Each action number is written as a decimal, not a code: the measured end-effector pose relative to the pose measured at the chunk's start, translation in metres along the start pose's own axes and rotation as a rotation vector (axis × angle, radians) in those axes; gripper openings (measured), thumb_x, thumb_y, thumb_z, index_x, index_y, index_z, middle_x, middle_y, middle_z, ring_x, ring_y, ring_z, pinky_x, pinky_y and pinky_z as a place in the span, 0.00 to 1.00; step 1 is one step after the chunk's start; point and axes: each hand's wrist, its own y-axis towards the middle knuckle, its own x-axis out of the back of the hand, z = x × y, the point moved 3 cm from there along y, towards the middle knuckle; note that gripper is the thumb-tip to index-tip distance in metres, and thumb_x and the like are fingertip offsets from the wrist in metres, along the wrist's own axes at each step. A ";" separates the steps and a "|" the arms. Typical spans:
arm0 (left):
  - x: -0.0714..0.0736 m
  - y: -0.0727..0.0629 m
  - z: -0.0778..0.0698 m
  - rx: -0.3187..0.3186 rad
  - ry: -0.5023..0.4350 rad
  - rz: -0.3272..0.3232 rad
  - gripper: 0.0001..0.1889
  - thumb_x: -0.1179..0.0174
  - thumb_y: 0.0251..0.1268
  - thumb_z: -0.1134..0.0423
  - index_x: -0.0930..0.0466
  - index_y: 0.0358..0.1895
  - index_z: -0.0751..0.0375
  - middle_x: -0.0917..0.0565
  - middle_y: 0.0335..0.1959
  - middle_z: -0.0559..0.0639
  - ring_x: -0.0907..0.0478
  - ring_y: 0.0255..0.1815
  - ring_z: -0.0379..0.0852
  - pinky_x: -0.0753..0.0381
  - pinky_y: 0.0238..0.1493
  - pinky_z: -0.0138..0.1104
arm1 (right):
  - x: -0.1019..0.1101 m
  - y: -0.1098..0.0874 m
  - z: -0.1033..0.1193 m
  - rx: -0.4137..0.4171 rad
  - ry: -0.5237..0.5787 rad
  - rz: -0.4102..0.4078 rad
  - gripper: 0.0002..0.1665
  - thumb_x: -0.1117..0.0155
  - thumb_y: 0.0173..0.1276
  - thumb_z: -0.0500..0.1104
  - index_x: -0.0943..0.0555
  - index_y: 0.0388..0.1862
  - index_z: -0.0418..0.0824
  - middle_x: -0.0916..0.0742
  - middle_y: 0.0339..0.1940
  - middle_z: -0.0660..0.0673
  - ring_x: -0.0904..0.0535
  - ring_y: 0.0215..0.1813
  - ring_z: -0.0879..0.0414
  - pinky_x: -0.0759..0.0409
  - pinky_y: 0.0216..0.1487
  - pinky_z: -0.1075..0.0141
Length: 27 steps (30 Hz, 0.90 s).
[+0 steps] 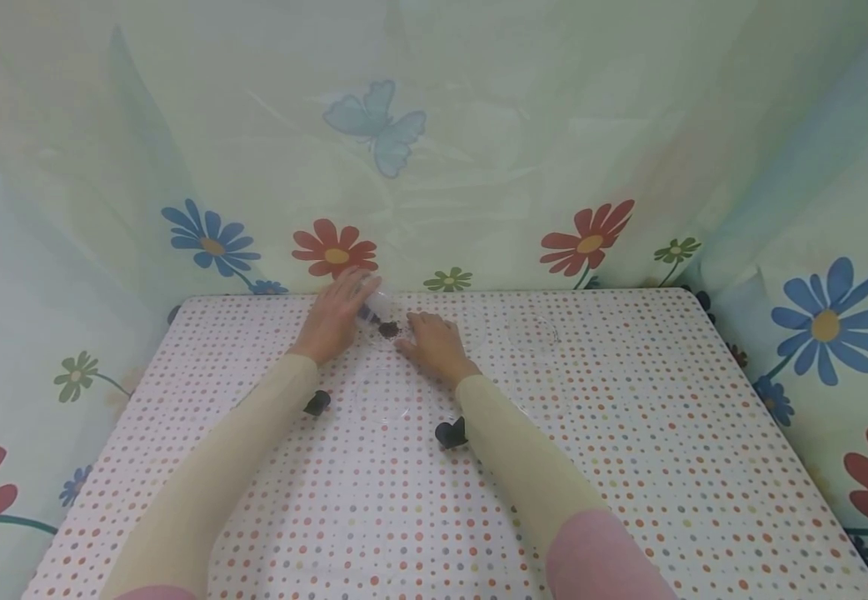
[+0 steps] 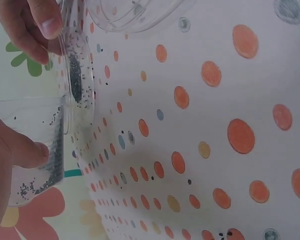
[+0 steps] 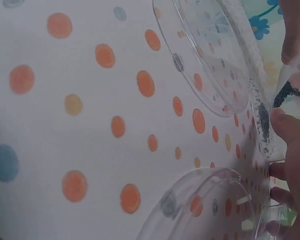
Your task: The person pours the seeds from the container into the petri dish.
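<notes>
My left hand (image 1: 332, 317) grips a clear plastic cup (image 2: 30, 112), tipped over toward a shallow clear round dish (image 2: 87, 112). Small black grains (image 2: 52, 165) lie along the cup's lower wall. A dark heap of the same grains (image 1: 388, 330) lies in the dish, with some scattered around it. My right hand (image 1: 437, 346) holds the dish at its right side, thumb at the near edge and fingers curved farther back. In the right wrist view that thumb (image 3: 282, 120) is right beside the heap of grains.
More clear round dishes stand on the dotted tabletop (image 1: 374, 517): one dish (image 1: 385, 417) nearer me, another dish (image 1: 554, 333) to the right. A few stray grains (image 2: 189, 182) dot the table. A flowered curtain (image 1: 494, 167) hangs close behind the table's far edge.
</notes>
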 end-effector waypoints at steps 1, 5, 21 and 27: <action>0.000 0.000 0.001 0.013 -0.019 -0.003 0.39 0.41 0.55 0.79 0.39 0.72 0.50 0.35 0.73 0.52 0.44 0.77 0.53 0.39 0.74 0.51 | 0.000 0.000 0.000 0.001 0.001 0.001 0.40 0.49 0.71 0.64 0.38 0.74 0.44 0.29 0.72 0.42 0.36 0.75 0.46 0.41 0.76 0.46; 0.001 0.000 0.005 0.062 -0.078 -0.030 0.41 0.40 0.51 0.81 0.38 0.71 0.53 0.34 0.72 0.53 0.43 0.76 0.53 0.38 0.74 0.51 | 0.002 0.001 -0.001 0.012 0.018 -0.002 0.41 0.48 0.70 0.64 0.38 0.74 0.43 0.29 0.72 0.41 0.36 0.74 0.45 0.40 0.75 0.46; 0.004 -0.002 0.007 0.193 -0.144 -0.048 0.47 0.32 0.46 0.77 0.42 0.73 0.54 0.38 0.72 0.55 0.38 0.72 0.55 0.35 0.72 0.51 | 0.017 -0.007 -0.006 0.046 0.104 -0.063 0.38 0.42 0.69 0.59 0.35 0.72 0.44 0.29 0.73 0.42 0.36 0.74 0.46 0.40 0.75 0.47; 0.005 -0.003 0.006 0.199 -0.155 -0.054 0.48 0.30 0.47 0.75 0.44 0.73 0.54 0.39 0.72 0.56 0.39 0.72 0.56 0.36 0.71 0.54 | 0.027 -0.012 -0.010 0.041 0.087 -0.069 0.38 0.42 0.69 0.58 0.36 0.72 0.43 0.29 0.73 0.41 0.36 0.74 0.45 0.39 0.75 0.47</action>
